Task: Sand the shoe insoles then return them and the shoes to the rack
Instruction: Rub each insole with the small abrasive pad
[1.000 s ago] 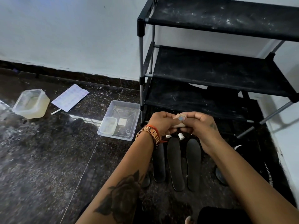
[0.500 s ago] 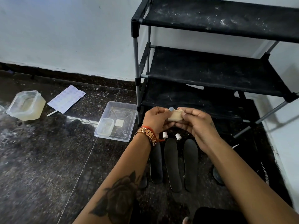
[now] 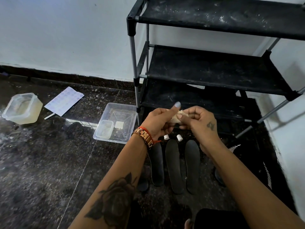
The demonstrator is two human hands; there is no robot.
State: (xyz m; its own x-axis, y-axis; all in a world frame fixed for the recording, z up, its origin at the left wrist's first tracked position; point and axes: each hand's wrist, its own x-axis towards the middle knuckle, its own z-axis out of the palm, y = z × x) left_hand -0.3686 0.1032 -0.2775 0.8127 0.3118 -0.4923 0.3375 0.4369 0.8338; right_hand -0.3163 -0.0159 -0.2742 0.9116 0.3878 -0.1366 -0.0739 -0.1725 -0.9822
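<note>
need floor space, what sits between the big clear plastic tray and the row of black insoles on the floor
In the head view, the left hand and wrist hang over that stretch; below them lies only bare dark speckled floor between the clear plastic tray and the black insoles.
</note>
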